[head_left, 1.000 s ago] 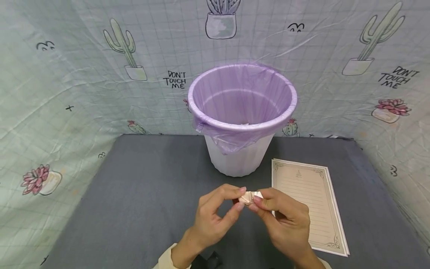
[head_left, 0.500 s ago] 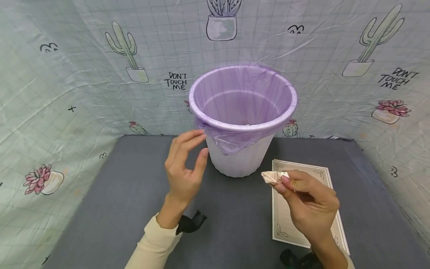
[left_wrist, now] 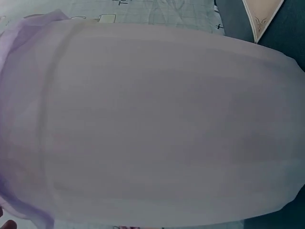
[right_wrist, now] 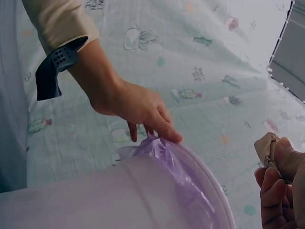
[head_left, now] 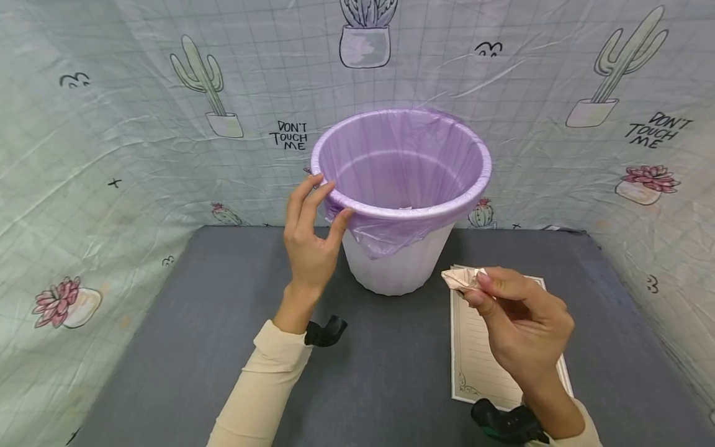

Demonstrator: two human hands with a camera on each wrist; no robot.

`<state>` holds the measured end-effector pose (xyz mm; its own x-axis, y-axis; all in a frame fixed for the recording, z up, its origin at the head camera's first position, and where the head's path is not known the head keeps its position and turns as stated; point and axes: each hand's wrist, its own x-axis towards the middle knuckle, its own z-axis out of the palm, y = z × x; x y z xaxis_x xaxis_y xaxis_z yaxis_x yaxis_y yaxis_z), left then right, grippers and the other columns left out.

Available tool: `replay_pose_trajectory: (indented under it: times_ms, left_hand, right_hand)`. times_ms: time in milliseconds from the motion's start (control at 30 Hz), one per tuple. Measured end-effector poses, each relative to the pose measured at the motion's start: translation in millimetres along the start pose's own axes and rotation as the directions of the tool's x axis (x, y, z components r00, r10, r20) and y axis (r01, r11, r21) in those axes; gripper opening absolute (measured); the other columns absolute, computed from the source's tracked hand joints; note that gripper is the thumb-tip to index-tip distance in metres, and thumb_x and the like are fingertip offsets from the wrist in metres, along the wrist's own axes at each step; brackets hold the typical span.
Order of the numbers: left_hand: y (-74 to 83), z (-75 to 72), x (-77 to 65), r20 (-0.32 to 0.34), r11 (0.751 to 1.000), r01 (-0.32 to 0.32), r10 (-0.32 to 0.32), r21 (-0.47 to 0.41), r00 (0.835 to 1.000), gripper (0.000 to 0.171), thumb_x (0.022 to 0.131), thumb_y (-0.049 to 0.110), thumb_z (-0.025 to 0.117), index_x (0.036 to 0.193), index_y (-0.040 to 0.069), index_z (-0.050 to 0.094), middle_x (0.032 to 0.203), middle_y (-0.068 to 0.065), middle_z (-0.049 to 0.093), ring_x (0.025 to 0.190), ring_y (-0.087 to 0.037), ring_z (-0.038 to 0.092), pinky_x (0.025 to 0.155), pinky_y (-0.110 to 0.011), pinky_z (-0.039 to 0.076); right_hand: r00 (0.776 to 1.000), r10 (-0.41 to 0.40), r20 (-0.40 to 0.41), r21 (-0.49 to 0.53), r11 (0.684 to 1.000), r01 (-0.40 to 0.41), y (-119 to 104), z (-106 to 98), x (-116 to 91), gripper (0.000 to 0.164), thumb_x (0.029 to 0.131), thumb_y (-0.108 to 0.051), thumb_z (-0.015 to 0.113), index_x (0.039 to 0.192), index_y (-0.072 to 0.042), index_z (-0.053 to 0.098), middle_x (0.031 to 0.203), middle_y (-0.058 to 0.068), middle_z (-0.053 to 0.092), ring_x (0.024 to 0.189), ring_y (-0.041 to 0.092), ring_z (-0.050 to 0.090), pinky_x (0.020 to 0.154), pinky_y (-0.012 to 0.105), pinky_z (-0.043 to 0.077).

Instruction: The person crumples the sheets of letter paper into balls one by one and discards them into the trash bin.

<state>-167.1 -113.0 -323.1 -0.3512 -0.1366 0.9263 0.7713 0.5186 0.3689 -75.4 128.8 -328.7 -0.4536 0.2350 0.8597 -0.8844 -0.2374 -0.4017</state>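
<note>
My right hand [head_left: 530,323] pinches a small folded piece of cream paper [head_left: 461,279] between thumb and fingers, held up in front of the bin's right side. The right wrist view also has this folded paper [right_wrist: 266,149] near its right edge. My left hand [head_left: 311,248] is at the left rim of a white waste bin [head_left: 393,270] lined with a purple plastic bag [head_left: 385,233]. Its fingers are spread and fairly straight, touching the rim. In the left wrist view the bin's pale wall [left_wrist: 157,124] fills most of the picture, and only fingertips show at the lower left.
Sheets of lined, bordered paper [head_left: 480,360] lie on the dark grey table [head_left: 234,298], right of the bin and partly under the right arm. A small pale scrap shows inside the bin. Behind hangs a cloth [head_left: 279,74] printed with cacti.
Both hands held the folded paper at first. The left hand let go and moved up to the bin's left rim. The right hand carried the paper up and to the right.
</note>
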Motion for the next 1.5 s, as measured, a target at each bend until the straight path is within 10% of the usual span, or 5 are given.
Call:
replay_pose_trajectory:
  times_ms: [567, 833, 1133, 1333, 1500]
  left_hand:
    - [22.4, 6.8, 9.2, -0.051, 0.994, 0.084, -0.088, -0.066, 0.995, 0.021, 0.082, 0.005, 0.065, 0.098, -0.008, 0.059, 0.111, -0.029, 0.051, 0.105, -0.039, 0.048, 0.083, -0.043, 0.041]
    - [5.6, 16.5, -2.2, -0.023, 0.974, 0.208, -0.211, -0.088, 0.977, 0.052, 0.089, 0.046, 0.062, 0.115, 0.002, 0.056, 0.129, -0.010, 0.043, 0.121, -0.022, 0.039, 0.081, -0.036, 0.040]
    - [18.7, 21.4, 2.2, -0.037, 0.941, 0.308, -0.316, -0.137, 0.948, 0.053, 0.088, 0.040, 0.060, 0.115, -0.004, 0.051, 0.133, -0.018, 0.038, 0.124, -0.029, 0.037, 0.079, -0.033, 0.036]
    - [40.0, 20.5, 12.7, -0.077, 0.946, 0.280, -0.295, -0.163, 0.952, 0.036, 0.082, 0.017, 0.056, 0.102, -0.012, 0.047, 0.125, -0.030, 0.038, 0.122, -0.041, 0.034, 0.092, -0.036, 0.034]
    - [26.3, 28.4, 5.9, -0.106, 0.965, 0.232, -0.245, -0.124, 0.964, 0.034, 0.083, 0.020, 0.056, 0.102, -0.008, 0.047, 0.125, -0.025, 0.039, 0.123, -0.036, 0.035, 0.103, -0.038, 0.029]
  right_hand:
    - [1.000, 0.017, -0.024, 0.007, 1.000, -0.017, 4, 1, 21, 0.025, 0.069, 0.013, 0.079, 0.082, 0.023, 0.060, 0.084, 0.022, 0.068, 0.072, 0.018, 0.068, 0.066, 0.020, 0.053]
    - [1.000, 0.016, -0.027, -0.036, 0.999, -0.017, 1, -1, 35, 0.027, 0.067, 0.012, 0.081, 0.081, 0.022, 0.061, 0.084, 0.022, 0.069, 0.074, 0.020, 0.068, 0.066, 0.020, 0.053]
    - [1.000, 0.022, 0.007, -0.118, 0.993, -0.021, 7, 3, 52, 0.030, 0.069, 0.005, 0.083, 0.083, 0.020, 0.063, 0.084, 0.020, 0.069, 0.075, 0.018, 0.069, 0.068, 0.020, 0.053]
    - [0.999, 0.036, 0.036, -0.148, 0.989, -0.031, 16, 6, 59, 0.029, 0.071, 0.004, 0.082, 0.087, 0.019, 0.064, 0.085, 0.021, 0.069, 0.072, 0.017, 0.068, 0.068, 0.020, 0.053]
    - [0.997, 0.066, 0.047, -0.231, 0.971, -0.054, 25, 7, 69, 0.029, 0.072, 0.003, 0.082, 0.090, 0.018, 0.064, 0.087, 0.017, 0.069, 0.071, 0.016, 0.065, 0.068, 0.020, 0.052]
